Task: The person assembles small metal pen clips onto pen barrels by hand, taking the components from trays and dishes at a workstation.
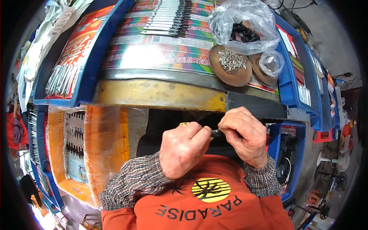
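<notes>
My left hand (184,147) is closed around a slim black piece (217,133), its thumb and forefinger near the end that sticks out toward the right. The fingers of my right hand (245,134) are pinched together at that end. Most of the piece is hidden inside my hands, so its kind cannot be made out. Both hands are above my lap, just in front of the table edge (161,94). Beyond them on the table lies a row of slim silver rods with black ends (168,17). A brown dish (226,76) holds a heap of small metal pins (232,61).
Clear plastic bag (264,23) with black parts stands behind the dish. Blue trays (88,86) with silver rods flank the table left and right. An orange lined crate (105,142) sits low at left; a blue bin (301,153) with black items is at right.
</notes>
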Demonstrator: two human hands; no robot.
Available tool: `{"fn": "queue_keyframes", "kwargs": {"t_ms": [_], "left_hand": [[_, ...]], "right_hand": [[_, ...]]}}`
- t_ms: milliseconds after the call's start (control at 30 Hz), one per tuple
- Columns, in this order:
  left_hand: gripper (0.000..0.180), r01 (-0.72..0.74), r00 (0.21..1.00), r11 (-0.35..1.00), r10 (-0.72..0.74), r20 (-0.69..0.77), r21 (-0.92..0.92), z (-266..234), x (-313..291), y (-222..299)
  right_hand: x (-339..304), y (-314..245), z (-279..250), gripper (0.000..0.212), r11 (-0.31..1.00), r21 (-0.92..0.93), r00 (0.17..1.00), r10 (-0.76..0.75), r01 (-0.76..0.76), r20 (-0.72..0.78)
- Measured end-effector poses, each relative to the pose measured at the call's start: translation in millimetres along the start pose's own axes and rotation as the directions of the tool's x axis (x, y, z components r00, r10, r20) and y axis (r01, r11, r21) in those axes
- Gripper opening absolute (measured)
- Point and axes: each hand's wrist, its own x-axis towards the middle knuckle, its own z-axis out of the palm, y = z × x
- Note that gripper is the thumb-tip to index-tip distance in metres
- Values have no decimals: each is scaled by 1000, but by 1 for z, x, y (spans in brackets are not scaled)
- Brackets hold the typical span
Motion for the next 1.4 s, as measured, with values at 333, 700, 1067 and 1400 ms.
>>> {"fn": "queue_keyframes", "kwargs": {"t_ms": [333,700,1067,1400], "left_hand": [[25,27,999,998,-30,-36,-65,-6,4,-5],[23,153,988,975,-147,46,-159,-10,2,-3],[22,70,997,996,-69,20,-49,-11,5,-2],[25,49,999,999,-49,-2,21,-4,-1,-2]], "right_hand": [[-5,6,-5,18,955,229,968,221,-189,-123],[-6,4,9,19,1000,-8,996,1,-2,-87],[-8,-2,16,32,978,-163,988,-140,129,-57],[-17,-5,24,32,965,-212,982,-175,156,-73]]}}
